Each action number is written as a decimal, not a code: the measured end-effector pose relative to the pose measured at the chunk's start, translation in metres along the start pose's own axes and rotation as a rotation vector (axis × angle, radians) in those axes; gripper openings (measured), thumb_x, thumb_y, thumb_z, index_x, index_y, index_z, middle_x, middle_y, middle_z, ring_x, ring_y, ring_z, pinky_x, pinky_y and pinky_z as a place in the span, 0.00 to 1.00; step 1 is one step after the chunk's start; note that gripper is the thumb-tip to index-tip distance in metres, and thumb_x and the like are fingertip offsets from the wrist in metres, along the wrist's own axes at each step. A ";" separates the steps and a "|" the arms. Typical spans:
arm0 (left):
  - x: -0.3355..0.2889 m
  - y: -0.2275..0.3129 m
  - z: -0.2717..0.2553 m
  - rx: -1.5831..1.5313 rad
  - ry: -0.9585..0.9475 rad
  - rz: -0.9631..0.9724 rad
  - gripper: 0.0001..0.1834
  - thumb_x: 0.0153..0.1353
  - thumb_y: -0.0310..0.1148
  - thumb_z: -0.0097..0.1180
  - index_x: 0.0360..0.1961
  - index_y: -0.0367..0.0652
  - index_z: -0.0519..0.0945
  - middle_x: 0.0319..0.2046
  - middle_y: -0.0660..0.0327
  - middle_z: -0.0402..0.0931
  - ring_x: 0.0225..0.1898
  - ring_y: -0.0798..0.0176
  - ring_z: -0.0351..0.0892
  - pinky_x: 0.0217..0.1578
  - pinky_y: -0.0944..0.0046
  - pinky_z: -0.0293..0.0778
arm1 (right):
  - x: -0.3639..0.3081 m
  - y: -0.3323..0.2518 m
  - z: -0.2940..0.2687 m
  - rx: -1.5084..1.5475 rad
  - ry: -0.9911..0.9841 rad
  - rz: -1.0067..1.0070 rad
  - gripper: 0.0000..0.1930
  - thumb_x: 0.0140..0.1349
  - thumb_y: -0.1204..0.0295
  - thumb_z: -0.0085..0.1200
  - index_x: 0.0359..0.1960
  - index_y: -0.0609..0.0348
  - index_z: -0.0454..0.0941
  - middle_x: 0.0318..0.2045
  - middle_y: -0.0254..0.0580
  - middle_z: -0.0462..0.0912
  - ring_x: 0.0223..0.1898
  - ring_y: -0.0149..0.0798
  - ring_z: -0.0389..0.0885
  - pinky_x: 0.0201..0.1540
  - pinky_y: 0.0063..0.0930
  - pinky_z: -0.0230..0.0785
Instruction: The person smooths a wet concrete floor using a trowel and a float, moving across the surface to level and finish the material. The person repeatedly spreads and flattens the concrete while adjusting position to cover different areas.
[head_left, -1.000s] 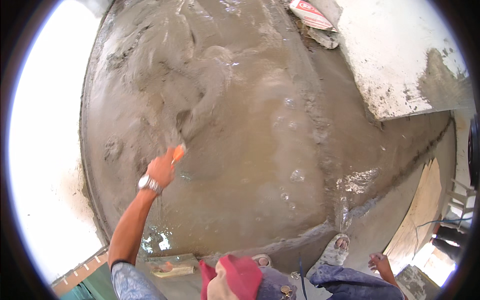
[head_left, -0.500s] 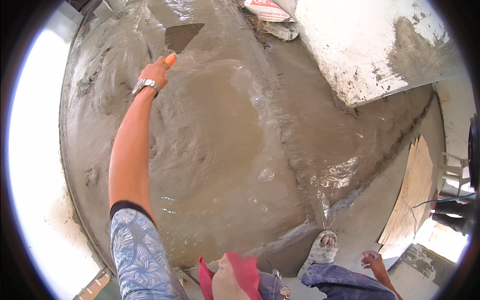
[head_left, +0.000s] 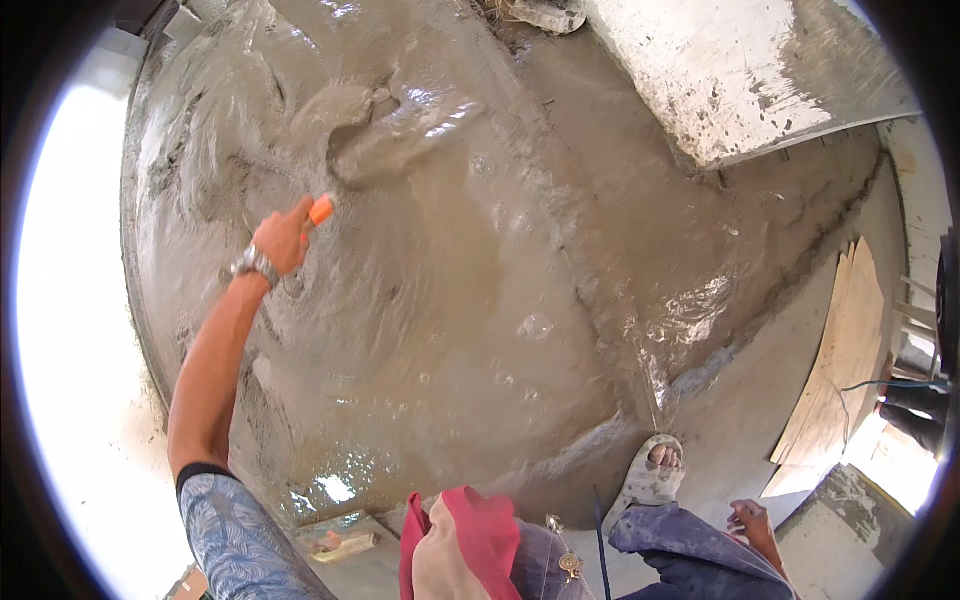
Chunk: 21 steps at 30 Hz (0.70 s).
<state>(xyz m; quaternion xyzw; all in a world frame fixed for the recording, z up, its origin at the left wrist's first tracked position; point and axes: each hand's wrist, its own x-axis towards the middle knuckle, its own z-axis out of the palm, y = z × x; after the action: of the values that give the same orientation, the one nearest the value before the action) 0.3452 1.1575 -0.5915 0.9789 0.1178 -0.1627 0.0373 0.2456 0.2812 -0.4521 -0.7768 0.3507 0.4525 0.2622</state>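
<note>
My left hand [head_left: 283, 240], with a metal watch on its wrist, is closed round the orange handle of a trowel [head_left: 320, 210]. It reaches over a wide bed of wet grey cement [head_left: 440, 290]. The trowel's blade is hard to make out against the wet mix just beyond the handle. A curved ridge and hollow of cement lie there. My right hand [head_left: 750, 520] hangs low beside my bent leg, its fingers loosely curled and partly apart, with nothing seen in it.
A hand float [head_left: 345, 545] lies by my left sleeve. My sandalled foot [head_left: 655, 470] stands at the cement's near edge. A white, cement-smeared block [head_left: 720, 80] juts in at far right, above wooden sheets [head_left: 835, 350]. A bright pale wall [head_left: 75, 330] runs along the left.
My left hand has drawn the trowel back toward me and a little left. The blade, plain before, now blends into the cement, where a fresh ridge shows. The view has shifted slightly.
</note>
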 end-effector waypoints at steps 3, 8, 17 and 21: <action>-0.063 0.019 0.013 -0.036 -0.082 -0.067 0.22 0.49 0.25 0.54 0.46 0.49 0.63 0.24 0.46 0.76 0.30 0.38 0.77 0.29 0.43 0.72 | -0.002 -0.022 0.007 -0.017 -0.007 -0.042 0.21 0.61 0.56 0.51 0.46 0.61 0.74 0.28 0.41 0.79 0.27 0.34 0.79 0.29 0.26 0.72; -0.146 0.046 0.036 -0.120 -0.128 -0.142 0.21 0.48 0.24 0.54 0.44 0.47 0.63 0.28 0.48 0.77 0.32 0.39 0.77 0.29 0.43 0.72 | 0.005 -0.031 0.014 -0.095 -0.002 -0.120 0.21 0.60 0.55 0.52 0.43 0.62 0.75 0.27 0.41 0.79 0.27 0.34 0.79 0.28 0.26 0.73; -0.250 0.090 0.057 -0.246 -0.059 -0.194 0.23 0.49 0.27 0.57 0.46 0.46 0.63 0.29 0.49 0.77 0.32 0.39 0.78 0.29 0.43 0.72 | -0.018 -0.122 0.035 -0.921 -0.022 -0.517 0.25 0.59 0.53 0.52 0.46 0.63 0.75 0.38 0.53 0.80 0.40 0.50 0.79 0.45 0.39 0.69; -0.297 0.125 0.049 -0.494 0.152 -0.363 0.28 0.49 0.32 0.61 0.50 0.46 0.63 0.28 0.46 0.77 0.31 0.37 0.77 0.29 0.46 0.72 | -0.056 -0.202 0.105 -1.020 -0.003 -1.013 0.24 0.60 0.51 0.49 0.46 0.59 0.75 0.43 0.54 0.78 0.46 0.55 0.74 0.48 0.44 0.66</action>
<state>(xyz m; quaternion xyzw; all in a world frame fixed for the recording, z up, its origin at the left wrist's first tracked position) 0.0872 0.9664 -0.5365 0.9126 0.3290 -0.0594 0.2354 0.3300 0.4988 -0.4320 -0.8693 -0.3084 0.3838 0.0447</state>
